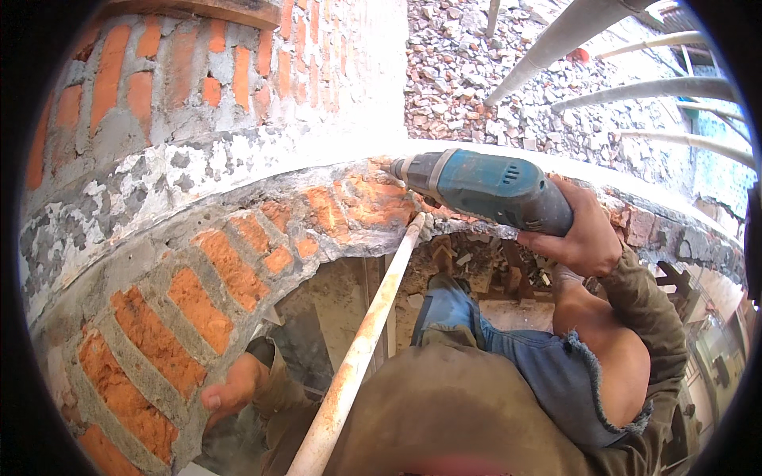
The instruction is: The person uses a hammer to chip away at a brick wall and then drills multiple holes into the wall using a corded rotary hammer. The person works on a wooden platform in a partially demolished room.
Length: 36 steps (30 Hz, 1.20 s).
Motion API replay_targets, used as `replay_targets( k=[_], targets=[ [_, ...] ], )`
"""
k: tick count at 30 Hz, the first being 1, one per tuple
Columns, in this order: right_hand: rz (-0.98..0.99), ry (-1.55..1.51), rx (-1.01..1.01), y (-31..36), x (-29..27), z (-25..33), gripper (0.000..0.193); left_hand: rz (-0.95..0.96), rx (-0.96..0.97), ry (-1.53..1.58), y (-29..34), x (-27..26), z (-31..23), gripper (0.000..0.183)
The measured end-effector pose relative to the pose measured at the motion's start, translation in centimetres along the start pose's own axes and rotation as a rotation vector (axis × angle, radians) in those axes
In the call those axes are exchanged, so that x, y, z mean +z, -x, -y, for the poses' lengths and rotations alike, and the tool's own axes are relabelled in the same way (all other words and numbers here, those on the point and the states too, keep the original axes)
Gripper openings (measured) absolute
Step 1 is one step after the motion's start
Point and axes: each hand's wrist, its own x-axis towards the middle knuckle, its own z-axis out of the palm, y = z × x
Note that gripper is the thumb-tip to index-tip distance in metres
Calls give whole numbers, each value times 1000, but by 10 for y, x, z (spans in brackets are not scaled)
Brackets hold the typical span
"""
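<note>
My right hand [586,230] is wrapped round the rear of a teal and black rotary hammer [496,189]. The tool lies level over the broken top of a brick wall [238,266], its grey nose pointing left at the exposed orange brick; any bit at its tip is too unclear to make out. Low on the left, my left hand [236,386] is beside the wall's inner edge, a digit stretched out and nothing seen in it. Its other fingers are partly hidden. A pale, stained pole [361,345] slants between my arms, its upper end by the wall edge below the tool.
A plastered brick wall [175,79] rises at the upper left. Broken rubble [452,79] covers the ground beyond the wall, where several grey poles [556,47] lean at the right. My legs in torn blue jeans [532,357] are below, with debris and wooden pieces near my feet.
</note>
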Motion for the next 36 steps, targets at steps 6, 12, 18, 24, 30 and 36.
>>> replay_targets(
  k=[6,12,18,24,30,36],
  targets=[
    [-16,91,38,-5,-1,-2,61,-30,-14,7,1,5,-3,91],
    [-8,37,109,-3,2,2,66,-47,-24,25,-1,8,-7,91],
    [-142,116,92,0,13,-7,63,-68,-26,62,-5,11,-13,92],
    [-153,143,121,2,16,0,65,-79,-17,98,-7,15,-16,92],
    [-131,118,134,3,23,-5,70,-113,-24,119,-11,17,-18,93],
    [-176,246,101,10,33,-13,69,-124,24,59,-13,11,-11,94]
  ],
)
